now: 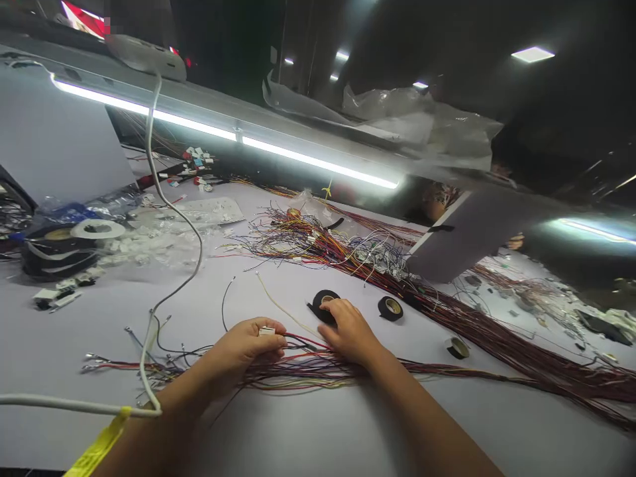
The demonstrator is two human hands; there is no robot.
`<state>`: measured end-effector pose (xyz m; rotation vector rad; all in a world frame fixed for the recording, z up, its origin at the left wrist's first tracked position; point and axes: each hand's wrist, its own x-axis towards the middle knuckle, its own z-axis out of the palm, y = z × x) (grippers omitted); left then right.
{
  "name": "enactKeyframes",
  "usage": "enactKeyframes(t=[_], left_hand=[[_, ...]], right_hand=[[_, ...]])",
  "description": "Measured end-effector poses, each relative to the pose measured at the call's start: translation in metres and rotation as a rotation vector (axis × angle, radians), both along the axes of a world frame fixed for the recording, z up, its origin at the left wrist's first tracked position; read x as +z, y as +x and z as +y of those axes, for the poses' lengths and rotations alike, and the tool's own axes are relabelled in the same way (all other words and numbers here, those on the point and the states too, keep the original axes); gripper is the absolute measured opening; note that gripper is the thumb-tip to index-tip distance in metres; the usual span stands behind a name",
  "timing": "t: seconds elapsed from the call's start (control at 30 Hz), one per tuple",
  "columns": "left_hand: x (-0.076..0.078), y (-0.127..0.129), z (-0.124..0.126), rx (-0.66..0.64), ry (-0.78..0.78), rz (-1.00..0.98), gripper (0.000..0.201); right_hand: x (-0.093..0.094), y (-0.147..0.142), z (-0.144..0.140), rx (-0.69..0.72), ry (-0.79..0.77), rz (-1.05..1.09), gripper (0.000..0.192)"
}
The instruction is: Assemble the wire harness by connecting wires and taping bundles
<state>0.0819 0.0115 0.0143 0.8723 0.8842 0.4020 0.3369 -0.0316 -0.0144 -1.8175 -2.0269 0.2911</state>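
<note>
While the left hand (248,346) pinches a small white connector (267,330) in a narrow grip, the right hand (350,331) lies palm-down, fingers curled over a black tape roll (322,303) at its 11 o'clock. Coloured wires (308,368) run beneath both hands across the bench (318,437). Two more tape rolls (390,308) lie at 2 o'clock.

A small white connector (267,330), pinched upright, trails coloured wires (298,371) lying flat across the grey table.
</note>
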Motion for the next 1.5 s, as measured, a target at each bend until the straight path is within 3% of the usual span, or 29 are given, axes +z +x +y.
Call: enactKeyframes(t=[0.1,0.23,0.33,0.4,0.53,0.7,0.87,1.07,1.23,1.37,1.43,1.5], left_hand=[[-0.003,0.000,0.001,-0.001,0.022,-0.003,0.031],[-0.008,0.001,0.000,-0.008,0.103,-0.011,0.027],[-0.007,0.002,-0.003,-0.046,0.159,-0.044,0.026],[-0.005,0.002,-0.004,-0.069,0.200,-0.035,0.026],[-0.002,0.002,-0.005,-0.109,0.310,0.053,0.028],[-0.004,0.004,-0.006,-0.103,0.560,0.225,0.019],[-0.003,0.002,-0.012,-0.085,0.925,0.323,0.009],[0.004,-0.008,-0.015,-0.209,1.398,0.250,0.014],[0.002,-0.017,-0.014,-0.176,1.588,0.187,0.032],[0.005,-0.018,-0.012,-0.097,1.699,0.214,0.037],[0.010,-0.016,-0.009,-0.063,1.729,0.230,0.028],[0.016,-0.012,-0.006,-0.087,1.710,0.186,0.022]], right_hand=[[0.015,0.002,0.000,0.080,0.037,0.157,0.025],[0.058,-0.013,-0.003,0.317,0.074,0.395,0.025],[0.083,-0.031,-0.001,0.483,0.075,0.345,0.029],[0.089,-0.040,0.005,0.557,0.082,0.237,0.027],[0.091,-0.047,0.018,0.597,0.106,0.075,0.021],[0.096,-0.049,0.025,0.613,0.054,-0.013,0.016],[0.103,-0.050,0.034,0.667,-0.037,-0.011,0.018],[0.106,-0.048,0.053,0.771,-0.231,0.117,0.017],[0.105,-0.057,0.060,0.807,-0.371,0.272,0.016],[0.102,-0.055,0.058,0.833,-0.356,0.378,0.024],[0.099,-0.051,0.053,0.764,-0.327,0.402,0.038],[0.095,-0.048,0.042,0.586,-0.340,0.392,0.050]])
